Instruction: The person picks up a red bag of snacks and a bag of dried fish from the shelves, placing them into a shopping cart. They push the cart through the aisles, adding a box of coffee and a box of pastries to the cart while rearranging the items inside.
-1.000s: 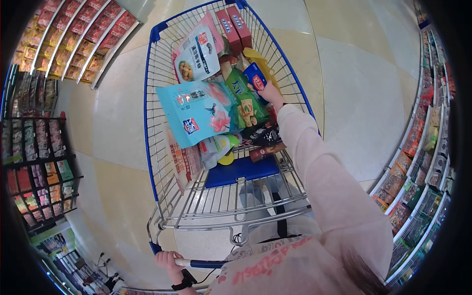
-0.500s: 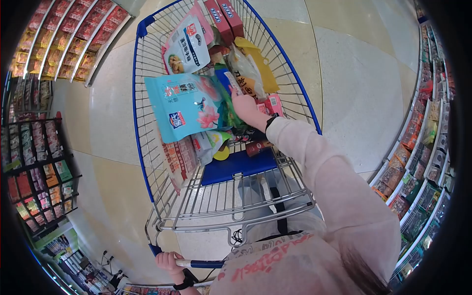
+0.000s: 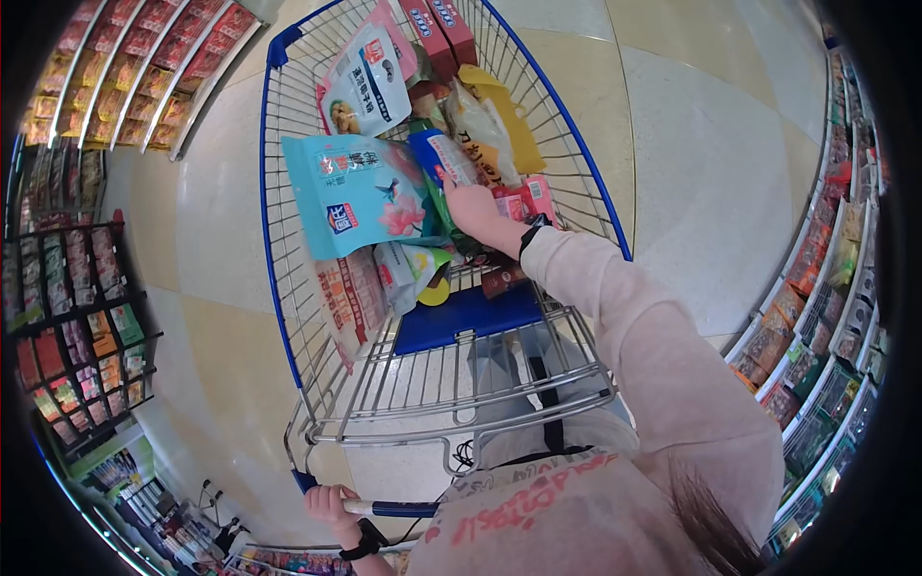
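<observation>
My right hand (image 3: 471, 211) reaches into the shopping cart (image 3: 274, 288), its fingers closed on a blue and green package (image 3: 444, 154). Left of that package lies a large light-blue bag (image 3: 360, 197) with pink flowers. A yellow-edged noodle bag (image 3: 514, 120) is beyond my right hand, to the right, and a small pink box (image 3: 540, 197) is beside the wrist. My left hand (image 3: 329, 503) is wrapped round the cart handle (image 3: 399, 509) at the lower left.
White and pink pouch (image 3: 367, 86) and red boxes (image 3: 451, 38) lie at the cart's far end. The blue seat flap (image 3: 471, 320) is nearer me. Stocked shelves stand at the left (image 3: 144, 86) and right (image 3: 807, 317), with tiled floor (image 3: 691, 144) between.
The blue and green package has shifted slightly left and up with my right hand, and more of its blue end shows. The light-blue bag's face has tilted a little. My left hand stays on the handle.
</observation>
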Available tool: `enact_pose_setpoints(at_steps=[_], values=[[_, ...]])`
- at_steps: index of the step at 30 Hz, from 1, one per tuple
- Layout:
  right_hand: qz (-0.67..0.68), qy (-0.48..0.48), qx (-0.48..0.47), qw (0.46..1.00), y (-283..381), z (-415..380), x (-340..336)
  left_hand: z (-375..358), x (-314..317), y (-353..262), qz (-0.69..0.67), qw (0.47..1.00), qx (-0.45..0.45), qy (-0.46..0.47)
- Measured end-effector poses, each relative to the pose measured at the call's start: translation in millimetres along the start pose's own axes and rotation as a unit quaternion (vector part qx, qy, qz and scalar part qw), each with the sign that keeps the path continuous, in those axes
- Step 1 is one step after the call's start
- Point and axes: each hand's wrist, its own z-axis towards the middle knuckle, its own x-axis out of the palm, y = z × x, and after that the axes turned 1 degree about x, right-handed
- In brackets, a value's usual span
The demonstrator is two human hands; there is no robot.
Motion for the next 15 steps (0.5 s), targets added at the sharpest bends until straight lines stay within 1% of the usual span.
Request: enact_pose_setpoints(at_steps=[2, 3, 4, 6, 7, 8, 10, 11, 13, 14, 15], values=[[0.011, 0.039, 0.023, 0.999, -6, 6, -4, -5, 1, 2, 0.001, 1.0, -0.007, 0.004], [0.017, 0.046, 0.043, 0.998, -8, 7, -4, -6, 2, 2, -0.001, 1.0, -0.011, 0.009], [0.016, 0.046, 0.04, 0.998, -12, 9, -4, -7, 3, 2, -0.001, 1.0, -0.013, 0.007], [0.063, 0.049, 0.116, 0.99, -21, 15, -4, -8, 4, 3, 0.001, 1.0, -0.01, -0.002], [0.103, 0.01, 0.152, 0.983, -27, 19, -8, -8, 3, 3, 0.003, 1.0, -0.013, -0.004], [0.207, 0.025, 0.197, 0.958, -37, 20, -13, -8, 3, 3, -0.002, 1.0, -0.011, 0.0], [0.224, -0.082, 0.185, 0.953, -69, 29, 23, -9, 3, 4, -0.006, 1.0, -0.013, 0.003], [0.225, -0.081, 0.182, 0.954, -82, 30, 32, -10, 4, 4, 0.002, 1.0, -0.013, -0.001], [0.197, 0.043, 0.25, 0.947, -104, 28, 41, -10, 4, 5, 0.009, 1.0, -0.016, -0.004], [0.194, 0.044, 0.248, 0.948, -110, 24, 46, -11, 4, 6, 0.003, 1.0, -0.014, -0.002], [0.211, 0.003, 0.233, 0.949, -111, 20, 46, -11, 4, 6, -0.003, 1.0, -0.013, -0.001]])
